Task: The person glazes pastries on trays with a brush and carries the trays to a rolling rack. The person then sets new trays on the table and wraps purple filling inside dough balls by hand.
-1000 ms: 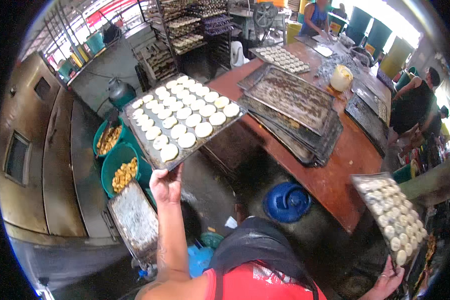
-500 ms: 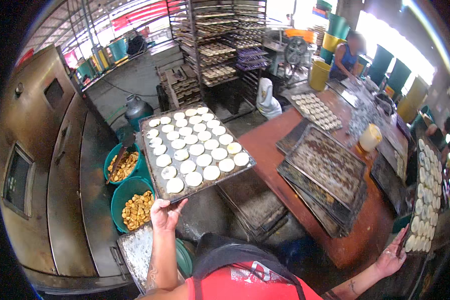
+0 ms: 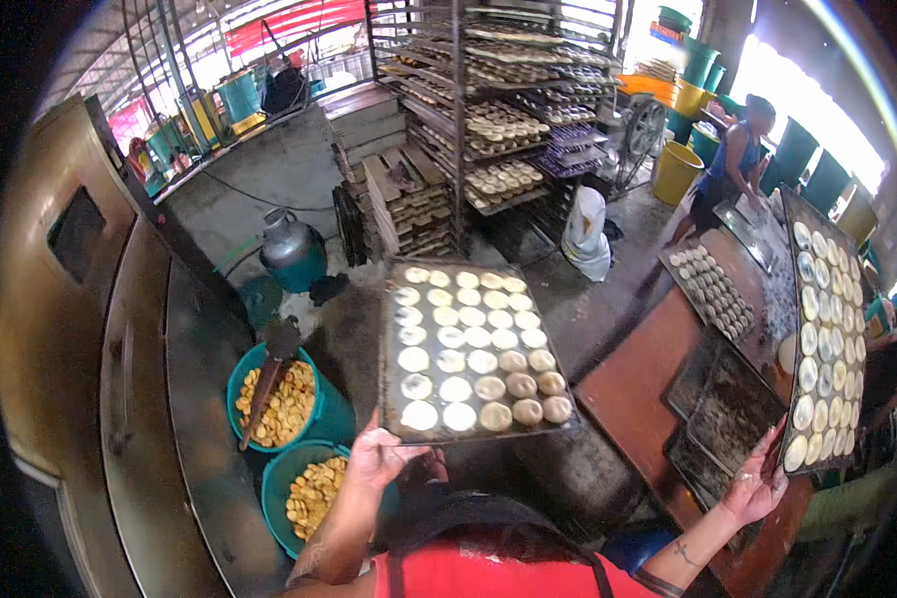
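My left hand [image 3: 384,455] grips the near left corner of a dark metal baking tray [image 3: 488,436], held out in front of me and roughly level. Rows of flat, pale dough rounds [image 3: 448,338] cover it; several at its near right look browner, perhaps from shade. On my right side, my right hand [image 3: 750,485] holds a second baking tray [image 3: 790,211] by its near edge. That tray appears steeply tilted in view and carries more rows of pale dough rounds [image 3: 809,334]. The fingers under both trays are partly hidden.
Brown-metal oven doors [image 3: 70,349] stand at the left. Beside them are two green buckets [image 3: 334,409] of baked rounds and a gas cylinder [image 3: 291,249]. Ahead is a tall tray rack [image 3: 458,130]. A reddish table [image 3: 613,384] holds stacked trays; a person [image 3: 733,164] works beyond it.
The view has shifted, so the rack and table sit farther right. The left-hand tray has moved right and lower in view. The right-hand tray appears higher and shows more of its top.
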A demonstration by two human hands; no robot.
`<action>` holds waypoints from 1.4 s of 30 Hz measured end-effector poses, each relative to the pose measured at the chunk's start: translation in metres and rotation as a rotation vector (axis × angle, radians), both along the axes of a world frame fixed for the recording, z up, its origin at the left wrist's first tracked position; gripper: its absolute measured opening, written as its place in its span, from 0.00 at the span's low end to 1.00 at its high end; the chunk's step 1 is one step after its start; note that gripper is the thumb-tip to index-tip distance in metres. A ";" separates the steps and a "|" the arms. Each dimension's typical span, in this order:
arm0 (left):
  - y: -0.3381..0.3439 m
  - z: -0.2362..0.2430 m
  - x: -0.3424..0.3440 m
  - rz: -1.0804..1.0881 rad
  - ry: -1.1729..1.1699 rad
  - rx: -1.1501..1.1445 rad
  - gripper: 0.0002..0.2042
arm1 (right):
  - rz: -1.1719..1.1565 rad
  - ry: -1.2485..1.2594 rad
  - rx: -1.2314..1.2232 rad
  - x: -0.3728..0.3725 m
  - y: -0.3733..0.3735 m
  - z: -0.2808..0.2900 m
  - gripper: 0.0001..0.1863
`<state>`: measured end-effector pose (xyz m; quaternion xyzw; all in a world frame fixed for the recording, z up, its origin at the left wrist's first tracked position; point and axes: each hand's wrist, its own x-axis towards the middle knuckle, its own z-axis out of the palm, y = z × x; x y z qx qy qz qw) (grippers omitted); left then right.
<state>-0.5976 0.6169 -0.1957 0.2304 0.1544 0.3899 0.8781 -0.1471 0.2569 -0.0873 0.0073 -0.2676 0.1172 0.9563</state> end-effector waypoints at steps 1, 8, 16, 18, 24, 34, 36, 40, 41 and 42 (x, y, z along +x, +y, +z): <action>0.009 -0.002 0.001 -0.043 0.022 -0.031 0.37 | -0.002 0.000 -0.006 -0.004 0.015 0.005 0.43; 0.103 -0.082 0.058 -0.361 0.251 -0.296 0.34 | -0.041 -0.101 -0.155 -0.023 0.085 0.033 0.43; 0.172 -0.134 0.161 -0.496 0.154 -0.499 0.35 | -0.127 0.039 -0.242 -0.036 0.104 0.033 0.44; 0.186 -0.159 0.184 -0.533 0.167 -0.512 0.36 | -0.143 0.059 -0.253 -0.030 0.115 0.032 0.45; 0.215 -0.171 0.255 -0.487 0.146 -0.281 0.38 | -0.186 0.009 -0.233 0.000 0.148 0.028 0.45; 0.234 -0.192 0.346 -0.291 -0.012 -0.189 0.36 | -0.159 -0.001 -0.331 0.019 0.176 0.036 0.45; 0.242 -0.200 0.363 -0.273 -0.073 -0.248 0.37 | -0.162 0.017 -0.368 0.019 0.182 0.033 0.45; 0.260 -0.208 0.385 -0.190 -0.150 -0.277 0.40 | -0.172 0.122 -0.393 0.022 0.172 0.018 0.44; 0.266 -0.211 0.391 -0.153 -0.189 -0.219 0.40 | -0.176 0.130 -0.404 0.025 0.173 0.012 0.45; 0.267 -0.193 0.401 -0.133 -0.132 -0.158 0.41 | -0.199 0.132 -0.424 0.025 0.173 0.008 0.45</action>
